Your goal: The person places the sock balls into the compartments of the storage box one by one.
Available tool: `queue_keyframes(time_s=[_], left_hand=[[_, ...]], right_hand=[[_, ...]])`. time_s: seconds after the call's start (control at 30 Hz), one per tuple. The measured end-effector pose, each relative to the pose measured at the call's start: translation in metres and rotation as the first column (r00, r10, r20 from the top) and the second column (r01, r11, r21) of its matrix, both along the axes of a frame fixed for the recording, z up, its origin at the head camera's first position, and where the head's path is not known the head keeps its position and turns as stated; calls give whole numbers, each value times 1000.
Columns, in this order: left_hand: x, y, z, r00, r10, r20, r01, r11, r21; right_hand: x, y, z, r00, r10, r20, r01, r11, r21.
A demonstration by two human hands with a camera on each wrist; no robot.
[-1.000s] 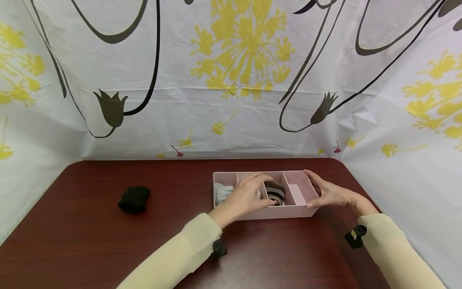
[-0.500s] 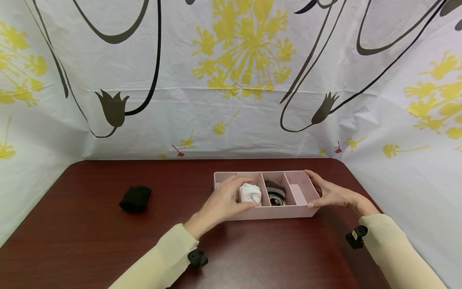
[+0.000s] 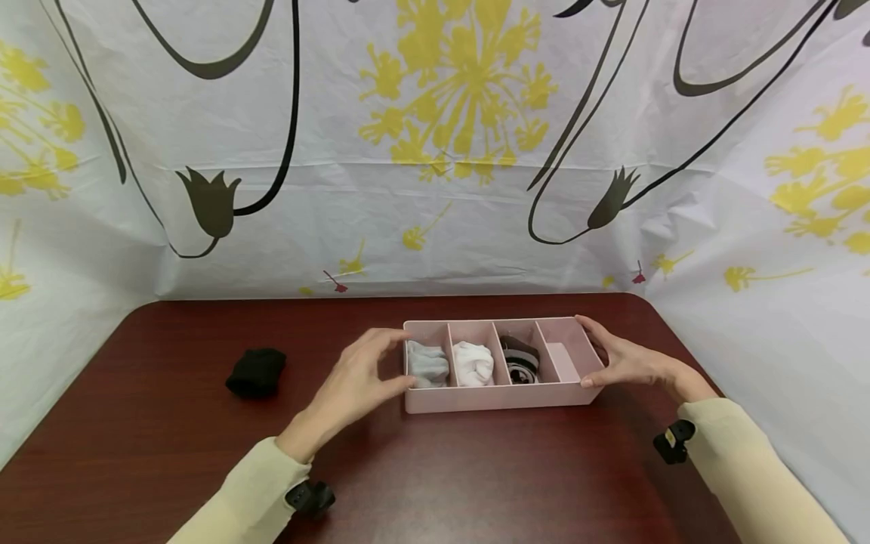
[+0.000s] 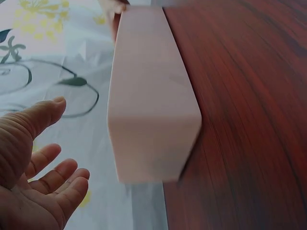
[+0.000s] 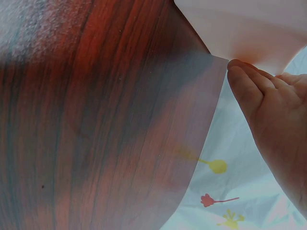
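The right hand lay flat against the pink box near the desk's back-right corner; the left hand hovered spread, holding nothing. Bracing both ends would steady it best.

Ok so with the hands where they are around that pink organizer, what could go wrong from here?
1. Only the right hand touches the pink organizer, at its right end; a nudge might slide or turn it on the smooth table.
2. The left hand hangs open near the left end, so an incautious reach might bump the box or disturb the grey sock.
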State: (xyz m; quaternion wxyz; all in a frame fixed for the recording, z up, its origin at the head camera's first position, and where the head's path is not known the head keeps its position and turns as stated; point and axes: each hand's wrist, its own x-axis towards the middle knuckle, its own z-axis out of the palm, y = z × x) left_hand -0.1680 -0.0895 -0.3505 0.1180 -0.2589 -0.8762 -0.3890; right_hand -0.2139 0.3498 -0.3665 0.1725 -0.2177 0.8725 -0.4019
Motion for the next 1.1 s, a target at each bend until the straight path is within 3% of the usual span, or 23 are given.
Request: queue_keyframes(time_s=[0.37,1.1], left_hand=[[-2,-34,-2,998,54,28,-55,998,25],[-1,-115,-2,972,232,45,-228,971,-75]], right_hand=[[0,0,-1,1000,3,14,-3,1000,-5],[-2,-1,1,1000,-5,19,5,1000,11]])
